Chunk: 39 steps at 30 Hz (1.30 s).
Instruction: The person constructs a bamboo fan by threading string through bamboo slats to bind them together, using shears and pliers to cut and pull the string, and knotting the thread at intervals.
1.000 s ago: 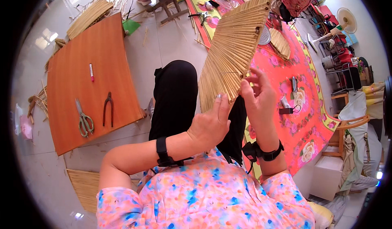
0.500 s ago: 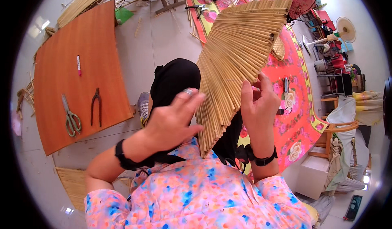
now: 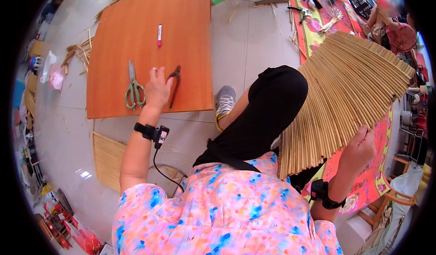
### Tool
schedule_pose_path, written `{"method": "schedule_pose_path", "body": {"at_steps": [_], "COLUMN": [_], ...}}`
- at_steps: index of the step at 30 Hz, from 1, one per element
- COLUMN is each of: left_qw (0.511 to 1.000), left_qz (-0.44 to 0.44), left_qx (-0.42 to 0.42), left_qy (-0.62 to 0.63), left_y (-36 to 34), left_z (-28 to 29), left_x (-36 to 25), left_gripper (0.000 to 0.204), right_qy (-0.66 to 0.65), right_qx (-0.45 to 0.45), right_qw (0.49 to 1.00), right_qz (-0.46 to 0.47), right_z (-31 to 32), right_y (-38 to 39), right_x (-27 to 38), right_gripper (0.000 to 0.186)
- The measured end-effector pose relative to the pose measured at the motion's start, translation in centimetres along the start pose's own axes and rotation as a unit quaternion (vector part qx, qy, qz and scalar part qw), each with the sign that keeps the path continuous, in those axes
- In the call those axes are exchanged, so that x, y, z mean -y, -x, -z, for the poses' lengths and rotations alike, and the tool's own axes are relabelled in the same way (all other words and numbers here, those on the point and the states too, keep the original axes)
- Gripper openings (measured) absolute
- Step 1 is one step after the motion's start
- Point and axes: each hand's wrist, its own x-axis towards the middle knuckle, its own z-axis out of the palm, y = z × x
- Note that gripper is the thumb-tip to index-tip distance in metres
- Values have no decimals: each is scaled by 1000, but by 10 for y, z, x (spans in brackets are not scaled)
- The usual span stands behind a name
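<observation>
1. Straw-coloured slats, joined into a fan-shaped panel (image 3: pixel 336 96), are gripped at their splayed edge by the right hand (image 3: pixel 360 143), thumb on the face, other fingers mostly hidden; panel and hand are both found to the right of the orange-brown board (image 3: pixel 186 14).

2. Little weight is to be expected of the panel, with stiffness along each slat and some give between them; thin ends could be split if pinched singly. Hold is probably best taken across several slats, at the edge away from the board.

3. The long axis is slanted from a tip lower than the board to a far corner, pointed up and away from it. Slats are drawn closer together on the board's side.

4. Over the board, the left hand (image 3: pixel 158 90) is held with fingers loosely parted, between scissors (image 3: pixel 133 84) and dark pliers (image 3: pixel 175 83); whether the pliers are touched cannot be told.

5. Farther up the board, a marker (image 3: pixel 159 35) is laid.
</observation>
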Motion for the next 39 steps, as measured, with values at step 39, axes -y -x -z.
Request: {"method": "schedule_pose_path", "body": {"at_steps": [39], "left_qw": [644], "left_qz": [122], "left_qx": [159], "left_qy": [739], "left_y": [-16], "left_z": [91], "left_x": [-153], "left_gripper": [23], "right_qy": [-120], "right_qx": [-5], "right_qw": [992], "right_qz": [-36], "right_z": [17], "right_y": [13], "right_x": [7], "right_gripper": [43]}}
